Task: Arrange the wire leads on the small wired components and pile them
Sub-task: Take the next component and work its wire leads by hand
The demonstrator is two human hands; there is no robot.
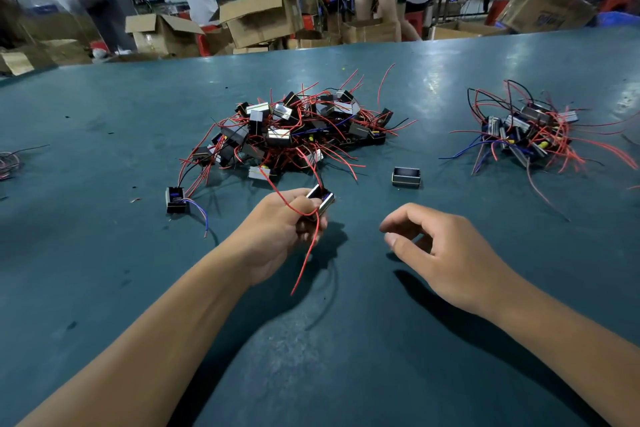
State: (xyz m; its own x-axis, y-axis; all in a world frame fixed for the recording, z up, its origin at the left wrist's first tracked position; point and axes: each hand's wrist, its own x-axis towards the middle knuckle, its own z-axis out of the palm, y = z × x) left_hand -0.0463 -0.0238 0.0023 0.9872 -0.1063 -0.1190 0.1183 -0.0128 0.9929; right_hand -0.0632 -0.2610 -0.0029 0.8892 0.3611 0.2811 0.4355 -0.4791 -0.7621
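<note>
Left hand (pixel 277 236) gripping boxy metal-and-black component (pixel 321 202), thin red lead (pixel 306 253) dangling; right hand (pixel 440 253) fingers loosely curled, empty.

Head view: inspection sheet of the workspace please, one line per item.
Surface: dark green table, scuffed, small specks.
Job's things: big pile of wired components centre; smaller pile right; held component; loose component with blue leads left; bare black component lying apart.
Clutter: wire scraps at left edge.
Grippers: left hand grips the held component; right hand loosely curled, holds nothing.
Cables: red lead hangs from the left hand.
Surroundings: open cardboard boxes, people at benches behind.
</note>
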